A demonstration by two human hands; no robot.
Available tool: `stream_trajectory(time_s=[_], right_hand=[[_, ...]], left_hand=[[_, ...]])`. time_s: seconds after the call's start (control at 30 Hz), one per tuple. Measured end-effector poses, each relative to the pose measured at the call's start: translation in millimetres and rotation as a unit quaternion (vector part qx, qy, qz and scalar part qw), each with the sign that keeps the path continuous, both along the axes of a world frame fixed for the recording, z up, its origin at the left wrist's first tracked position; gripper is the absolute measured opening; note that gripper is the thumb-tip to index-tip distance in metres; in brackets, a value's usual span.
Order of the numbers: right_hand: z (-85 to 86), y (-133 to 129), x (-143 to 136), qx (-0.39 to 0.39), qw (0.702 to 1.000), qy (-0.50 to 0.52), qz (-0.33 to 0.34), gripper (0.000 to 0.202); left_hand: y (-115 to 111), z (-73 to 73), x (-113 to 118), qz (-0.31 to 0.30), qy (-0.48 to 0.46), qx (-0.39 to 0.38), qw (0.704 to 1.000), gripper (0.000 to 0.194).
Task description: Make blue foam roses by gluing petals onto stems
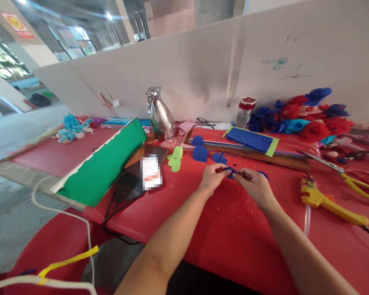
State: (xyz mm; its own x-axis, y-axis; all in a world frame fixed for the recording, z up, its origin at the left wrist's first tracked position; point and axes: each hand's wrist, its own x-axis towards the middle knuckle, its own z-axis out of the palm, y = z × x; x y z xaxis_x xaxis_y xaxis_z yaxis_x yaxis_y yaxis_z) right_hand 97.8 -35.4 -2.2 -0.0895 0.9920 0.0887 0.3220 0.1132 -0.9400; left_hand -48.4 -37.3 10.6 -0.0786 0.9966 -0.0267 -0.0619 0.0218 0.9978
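My left hand (213, 178) and my right hand (253, 182) meet over the red table, both closed on one small dark blue petal piece (230, 172). Fingers cover much of it, so its full shape is hidden. Just beyond my left hand lies a loose blue cut piece (219, 157). Farther off, rounded blue petals (200, 153) are stacked, with light green leaf cutouts (175, 159) to their left. Another blue piece (263, 176) shows partly behind my right hand.
A yellow glue gun (329, 200) and yellow-handled scissors (344, 170) lie at right. Behind are a pile of flowers (313, 119), a lidded jar (245, 112), layered sheets (264, 151) and a metal jug (161, 114). A green board (104, 168) leans at left beside a dark bag (129, 180).
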Motion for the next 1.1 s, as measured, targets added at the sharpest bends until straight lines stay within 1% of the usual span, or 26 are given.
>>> stream_trajectory(time_s=[0.2, 0.3, 0.4, 0.5, 0.63, 0.73, 0.87, 1.1], right_hand=[[-6.4, 3, 4, 0.011, 1.000, -0.012, -0.008, 0.034], [-6.9, 3, 4, 0.011, 1.000, -0.012, -0.008, 0.036], [-2.0, 1, 1, 0.006, 1.000, -0.010, -0.018, 0.033], [5.3, -2, -2, -0.020, 0.999, 0.014, -0.029, 0.029], [9.9, -4, -4, -0.041, 0.998, 0.045, -0.020, 0.030], [7.8, -3, -3, -0.032, 0.999, 0.027, -0.007, 0.029], [4.0, -2, -1, -0.011, 1.000, 0.002, -0.003, 0.029], [1.8, -2, -1, 0.014, 1.000, -0.019, -0.002, 0.031]], left_hand=[[-1, 2.5, 0, -0.005, -0.035, -0.007, 0.999, 0.009], [-1, 3.5, 0, 0.004, -0.048, -0.007, 0.999, 0.007], [-1, 5.4, 0, 0.015, -0.057, -0.003, 0.998, 0.005], [-2, 6.8, 1, 0.017, -0.058, -0.009, 0.998, 0.004], [-2, 5.7, 1, -0.004, -0.065, -0.016, 0.998, 0.005], [-2, 3.7, 2, -0.020, -0.061, -0.022, 0.998, 0.009], [-2, 2.7, 2, -0.009, -0.046, -0.021, 0.999, 0.006], [-2, 4.5, 2, -0.003, -0.067, -0.022, 0.998, 0.004]])
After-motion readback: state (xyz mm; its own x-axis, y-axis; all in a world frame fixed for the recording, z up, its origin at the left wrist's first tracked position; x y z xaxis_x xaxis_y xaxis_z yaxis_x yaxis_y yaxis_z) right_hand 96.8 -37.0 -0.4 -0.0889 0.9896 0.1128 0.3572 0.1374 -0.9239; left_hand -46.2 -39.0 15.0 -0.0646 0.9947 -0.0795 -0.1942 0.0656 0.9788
